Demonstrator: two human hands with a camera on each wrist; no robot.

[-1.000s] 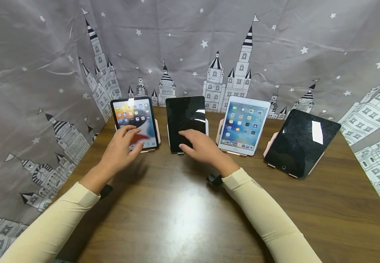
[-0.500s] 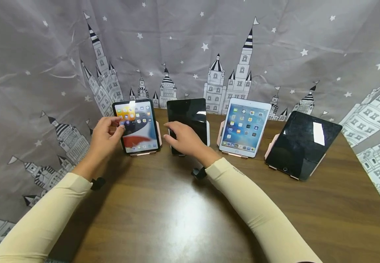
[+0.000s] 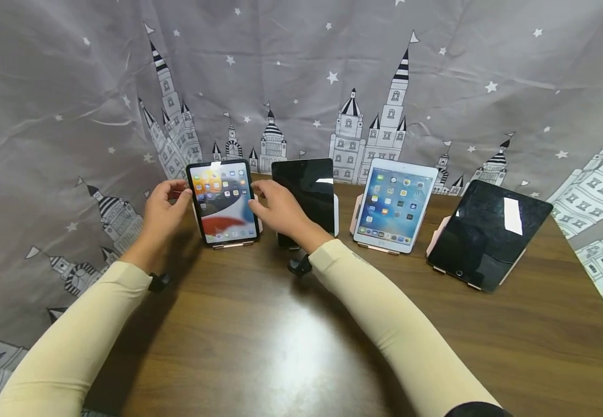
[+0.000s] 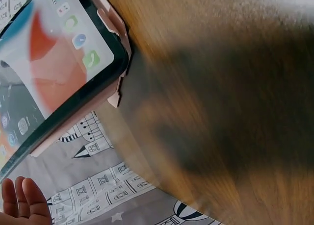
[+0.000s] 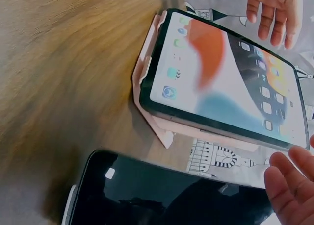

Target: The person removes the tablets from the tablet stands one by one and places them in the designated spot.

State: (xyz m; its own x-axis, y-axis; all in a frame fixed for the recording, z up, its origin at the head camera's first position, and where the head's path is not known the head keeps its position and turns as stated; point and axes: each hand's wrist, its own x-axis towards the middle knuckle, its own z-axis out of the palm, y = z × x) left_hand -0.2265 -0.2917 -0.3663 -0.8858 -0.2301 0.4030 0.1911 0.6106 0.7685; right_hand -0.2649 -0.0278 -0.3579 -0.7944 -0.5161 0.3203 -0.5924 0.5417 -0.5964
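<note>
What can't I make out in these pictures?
Head view: part of second tablet from left, behind right hand.
Head view: any text on white tablet, too small.
Left wrist view: top of leftmost tablet, cut off by left edge.
Right wrist view: part of second tablet, cut off by bottom edge.

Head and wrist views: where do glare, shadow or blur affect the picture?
Head view: bright glare on the table, a white reflection on the rightmost tablet, a smaller one atop the lit tablet; left wrist view: a broad, soft-edged shadow across the table, with the upper right corner washed out; right wrist view: a small white reflection on the nearer dark tablet.
</note>
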